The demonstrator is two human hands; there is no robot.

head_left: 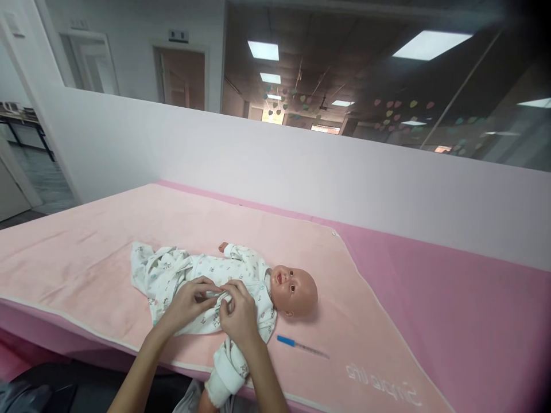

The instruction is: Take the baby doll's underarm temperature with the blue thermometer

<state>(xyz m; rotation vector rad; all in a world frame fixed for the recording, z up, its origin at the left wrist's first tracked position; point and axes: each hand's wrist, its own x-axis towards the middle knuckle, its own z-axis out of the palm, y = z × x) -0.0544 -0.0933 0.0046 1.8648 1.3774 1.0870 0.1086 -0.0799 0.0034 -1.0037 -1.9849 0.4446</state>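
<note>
A baby doll (297, 291) lies on its back, head to the right, dressed in a white patterned baby garment (206, 265). Over the doll's chest, my left hand (191, 302) pinches the garment's front, fingertips drawn together. Close beside it, my right hand (239, 314) grips a fold of the same cloth between thumb and fingers. Whatever fastening lies under the fingertips is too small to make out. One doll sleeve (228, 367) with a white cuff hangs toward me over the near edge. The far doll hand (222, 246) pokes out of its sleeve.
A thin clear stick with a blue end (286, 341), like a thermometer, lies right of my right forearm. Beneath everything is a pale pink mat (107, 223) on a darker pink surface (430, 275). A white partition (258, 160) with glass above rises behind.
</note>
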